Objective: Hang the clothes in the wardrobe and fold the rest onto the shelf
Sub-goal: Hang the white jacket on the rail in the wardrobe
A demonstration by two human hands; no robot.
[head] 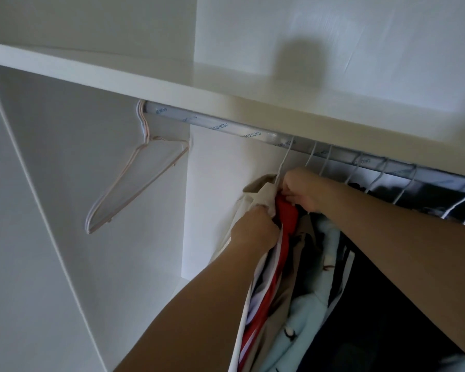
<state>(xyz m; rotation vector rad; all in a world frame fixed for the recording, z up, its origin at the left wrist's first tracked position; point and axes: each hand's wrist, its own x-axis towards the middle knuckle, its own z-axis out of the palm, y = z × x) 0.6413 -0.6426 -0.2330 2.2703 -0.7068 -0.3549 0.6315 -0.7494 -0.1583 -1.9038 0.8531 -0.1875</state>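
The left hand (254, 226) is curled tight around a bunch of white cloth. That cloth is the cream shirt (255, 196), and it hangs at the left end of the row of clothes. The right hand (305, 190) is just above and to the right. Its fingers pinch the top of the shirt, right by the collar, where a white hanger hook (285, 162) goes up to the rail (226, 127). Both hands are close together, and both hold the same shirt.

Next to the shirt hangs a red and white top (285, 226). Then comes a tan one, then a light blue fluffy one (306, 312), then dark clothes (414, 264) on the right. More white hooks sit on the rail above them.

The rail is silver and has a clear wrap with blue letters on it. The letters say "HONG" again and again; the word before it is too blurry to read.

Far to the left, well apart from the clothes, some bare pink hangers (134, 183) hang on the rail. Above the rail is a white shelf (118, 76). The wardrobe walls are white too.
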